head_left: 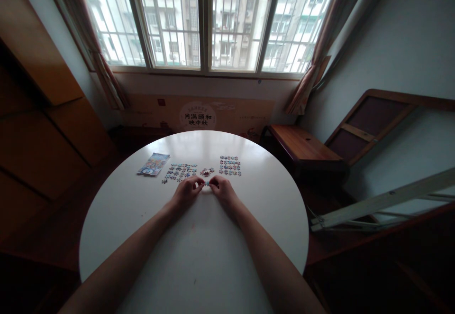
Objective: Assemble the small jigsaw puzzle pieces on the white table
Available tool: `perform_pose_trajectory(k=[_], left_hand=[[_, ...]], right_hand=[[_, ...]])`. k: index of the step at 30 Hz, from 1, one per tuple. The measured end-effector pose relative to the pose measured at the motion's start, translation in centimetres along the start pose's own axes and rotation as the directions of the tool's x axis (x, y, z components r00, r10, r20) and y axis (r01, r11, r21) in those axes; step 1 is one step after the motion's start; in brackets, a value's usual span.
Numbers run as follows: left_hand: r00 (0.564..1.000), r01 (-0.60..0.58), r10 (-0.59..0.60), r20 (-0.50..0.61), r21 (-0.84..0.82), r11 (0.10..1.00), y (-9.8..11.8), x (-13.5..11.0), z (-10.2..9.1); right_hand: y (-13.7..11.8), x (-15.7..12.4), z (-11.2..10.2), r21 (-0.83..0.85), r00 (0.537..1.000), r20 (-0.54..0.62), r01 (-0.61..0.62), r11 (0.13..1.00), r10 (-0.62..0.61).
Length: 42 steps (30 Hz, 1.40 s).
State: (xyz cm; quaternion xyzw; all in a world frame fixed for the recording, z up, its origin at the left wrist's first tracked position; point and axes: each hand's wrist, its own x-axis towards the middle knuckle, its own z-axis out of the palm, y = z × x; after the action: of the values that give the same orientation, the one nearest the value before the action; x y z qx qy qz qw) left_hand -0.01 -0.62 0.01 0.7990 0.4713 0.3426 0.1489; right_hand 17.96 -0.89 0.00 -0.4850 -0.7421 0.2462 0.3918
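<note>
Over the middle of the white round table, my left hand [187,189] and my right hand [223,189] meet with fingertips pinched. Between them is a small jigsaw puzzle piece [206,184], gripped from both sides; whether it is one piece or two joined is too small to tell. Just beyond the fingers lies a little joined cluster of puzzle pieces [207,172]. Spaced loose pieces [181,169] spread to the left, partly hidden by my left hand. Rows of further pieces [230,166] lie to the right. A colourful picture sheet [154,164] rests at the far left.
The glossy white table [199,252] has a curved edge all round. Right of it stand a wooden bench [302,142] and a leaning framed panel [369,122]. A printed cardboard panel [231,110] is against the wall under the barred window [234,24]. Wooden cabinets [46,152] stand left.
</note>
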Motion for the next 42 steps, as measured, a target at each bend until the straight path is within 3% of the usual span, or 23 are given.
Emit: perform_pose_trajectory(k=[42], left_hand=[[0.999,-0.038,0.037,0.018,0.061,0.997,1.0,-0.1,-0.6]], right_hand=[[-0.1,-0.1,0.0,-0.035,1.0,0.014,0.008,0.999,-0.008]])
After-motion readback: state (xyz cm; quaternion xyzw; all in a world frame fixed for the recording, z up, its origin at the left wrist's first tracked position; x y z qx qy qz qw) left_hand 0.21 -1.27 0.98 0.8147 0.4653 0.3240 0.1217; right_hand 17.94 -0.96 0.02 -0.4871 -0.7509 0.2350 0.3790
